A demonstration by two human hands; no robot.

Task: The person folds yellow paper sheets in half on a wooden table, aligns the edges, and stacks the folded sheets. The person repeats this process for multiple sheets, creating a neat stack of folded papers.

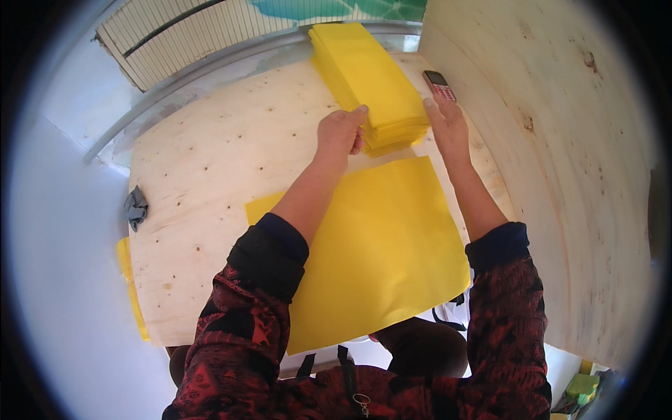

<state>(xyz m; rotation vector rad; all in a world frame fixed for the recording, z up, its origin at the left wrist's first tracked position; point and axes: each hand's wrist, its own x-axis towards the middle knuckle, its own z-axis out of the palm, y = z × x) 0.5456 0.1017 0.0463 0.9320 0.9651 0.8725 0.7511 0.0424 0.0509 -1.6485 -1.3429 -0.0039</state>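
Note:
A thick stack of folded yellow sheets (375, 79) lies toward the far side of the pale plywood tabletop (220, 157). My left hand (341, 131) grips its near left edge, thumb over the top sheet and fingers curled down the side. At the near right corner, the thumb of my right hand (449, 126) rests against the stack, with the other fingers held apart from it and partly blurred. One large yellow sheet (378, 247) lies flat in front of me, its near edge over the table's front. My left forearm hides part of it.
Beyond the right hand is a mobile phone (440, 85) with a keypad. A tall plywood panel (546, 157) rises along the right side. Crumpled grey cloth (136, 208) sits at the left edge, above a yellow strip (134, 289) beside the table. A slatted panel (210, 31) stands behind.

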